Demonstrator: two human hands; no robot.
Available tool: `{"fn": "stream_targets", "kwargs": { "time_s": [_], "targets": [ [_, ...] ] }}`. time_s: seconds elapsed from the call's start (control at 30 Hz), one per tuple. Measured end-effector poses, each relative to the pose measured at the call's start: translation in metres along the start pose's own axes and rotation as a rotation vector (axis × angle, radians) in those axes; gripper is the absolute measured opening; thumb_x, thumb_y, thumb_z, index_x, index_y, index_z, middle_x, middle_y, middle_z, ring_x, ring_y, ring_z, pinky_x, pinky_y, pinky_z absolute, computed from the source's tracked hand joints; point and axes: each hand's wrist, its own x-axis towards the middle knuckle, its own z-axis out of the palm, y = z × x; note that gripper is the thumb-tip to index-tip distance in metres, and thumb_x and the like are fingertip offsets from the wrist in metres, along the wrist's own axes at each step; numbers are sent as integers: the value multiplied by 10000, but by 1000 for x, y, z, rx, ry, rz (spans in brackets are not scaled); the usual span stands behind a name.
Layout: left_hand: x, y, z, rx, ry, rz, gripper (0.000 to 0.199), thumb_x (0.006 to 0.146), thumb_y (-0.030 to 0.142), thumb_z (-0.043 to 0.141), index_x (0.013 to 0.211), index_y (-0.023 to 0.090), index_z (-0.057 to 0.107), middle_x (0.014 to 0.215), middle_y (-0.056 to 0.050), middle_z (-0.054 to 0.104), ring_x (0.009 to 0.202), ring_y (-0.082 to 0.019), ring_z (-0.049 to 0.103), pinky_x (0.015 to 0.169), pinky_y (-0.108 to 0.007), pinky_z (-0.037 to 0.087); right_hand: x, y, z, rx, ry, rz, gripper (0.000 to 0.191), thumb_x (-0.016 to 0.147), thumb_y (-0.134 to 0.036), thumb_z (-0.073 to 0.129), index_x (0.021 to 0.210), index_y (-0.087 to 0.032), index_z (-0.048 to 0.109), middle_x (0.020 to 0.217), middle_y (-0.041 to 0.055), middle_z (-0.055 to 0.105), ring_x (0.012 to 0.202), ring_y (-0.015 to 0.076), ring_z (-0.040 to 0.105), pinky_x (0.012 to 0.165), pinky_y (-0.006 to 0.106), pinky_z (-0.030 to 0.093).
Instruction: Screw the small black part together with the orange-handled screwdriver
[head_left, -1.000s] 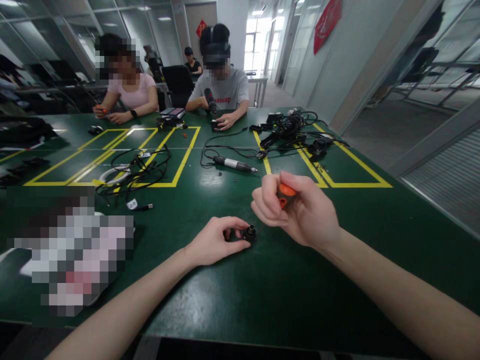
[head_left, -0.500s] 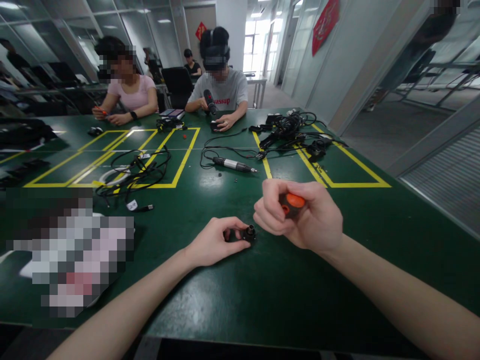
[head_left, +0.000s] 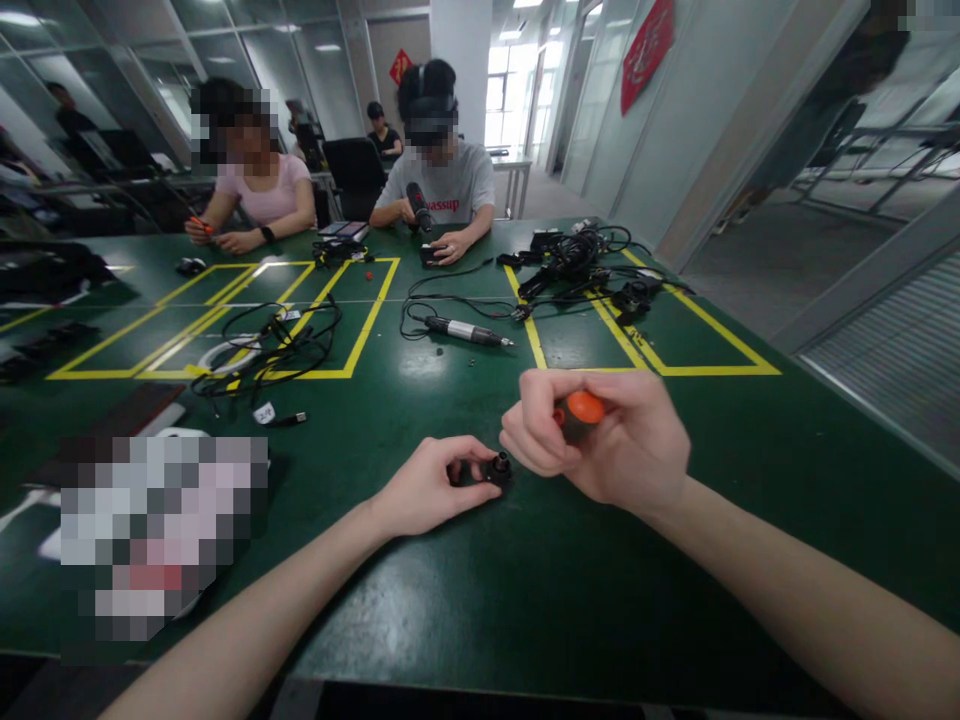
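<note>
Between the thumb and fingers of my left hand (head_left: 431, 485) is a small black round part (head_left: 499, 468) with a short metallic cylinder on top, held against the green tabletop. My right hand (head_left: 611, 435) is closed around a screwdriver (head_left: 583, 412) with a dark grey and orange handle. The orange end of the handle faces up toward me, and its shaft is hidden behind my fingers. The right hand is raised just right of the black part.
A pen-shaped electric screwdriver (head_left: 469, 331) with a cord lies beyond my hands. Black cables (head_left: 577, 255) are heaped at the back right, with more cables (head_left: 277, 345) at the left. A blurred package (head_left: 161, 530) lies near left. Two people sit across the table (head_left: 420, 610).
My right hand has shifted slightly left and down, and the screwdriver handle has turned and tilted a little in its grasp. My left hand and the black part stay in place.
</note>
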Motion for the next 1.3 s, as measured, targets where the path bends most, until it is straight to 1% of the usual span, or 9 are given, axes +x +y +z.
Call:
{"fn": "stream_targets", "kwargs": {
  "time_s": [0.17,0.37,0.6,0.73,0.83,0.97,1.1,1.2,1.3],
  "targets": [
    [0,1,-1,9,1,1,236,826,265,785,1028,144,775,757,26,662,614,-97,496,607,-222,391,0,1,-2,-8,40,-24,191,946,-375,510,869,-202,535,608,-56,445,481,112,302,476,248,261],
    [0,2,0,-3,14,12,204,810,243,796,985,142,769,723,41,641,595,-89,476,602,-216,391,-1,2,-1,-51,6,-9,446,1015,-372,377,635,-187,520,505,-49,361,438,106,298,461,269,266],
    [0,1,1,-8,14,18,206,816,258,794,985,144,767,727,37,648,592,-92,476,622,-225,410,-1,0,0,-21,31,-11,178,930,-376,553,872,-216,498,554,-87,402,457,102,281,478,234,269],
    [0,2,0,-5,0,11,245,823,259,787,1038,143,777,778,15,674,621,-99,496,635,-227,414,5,2,-1,-111,82,-38,337,1008,-371,479,748,-174,566,623,-23,495,486,110,403,480,258,318],
    [1,4,-1,1,-9,-9,267,822,251,785,1067,145,775,781,16,672,618,-97,486,623,-222,403,5,2,0,-60,112,2,413,1029,-404,441,692,-187,537,562,-49,393,466,102,297,450,243,255],
    [1,2,0,4,5,-17,257,810,255,801,1041,147,772,762,25,667,611,-95,483,616,-220,397,3,2,1,-4,116,-2,282,964,-460,497,819,-219,516,538,-84,349,458,103,221,452,229,215],
    [1,0,1,2,13,-7,270,811,266,807,1053,154,773,767,23,677,615,-97,490,622,-222,403,5,0,1,-36,176,-23,166,940,-356,533,844,-225,497,577,-70,455,453,103,314,473,229,260],
    [1,-1,1,-7,14,3,270,812,272,800,1053,155,771,775,18,684,616,-98,495,625,-224,413,9,0,0,-69,192,-57,241,958,-326,519,762,-191,560,613,-32,502,477,110,395,478,243,297],
    [1,-1,1,-9,15,4,276,806,277,793,1053,155,767,781,13,690,619,-101,508,624,-224,424,10,0,0,-48,190,-29,375,995,-346,478,669,-180,558,548,-47,404,466,101,307,452,232,249]
  ]
}}
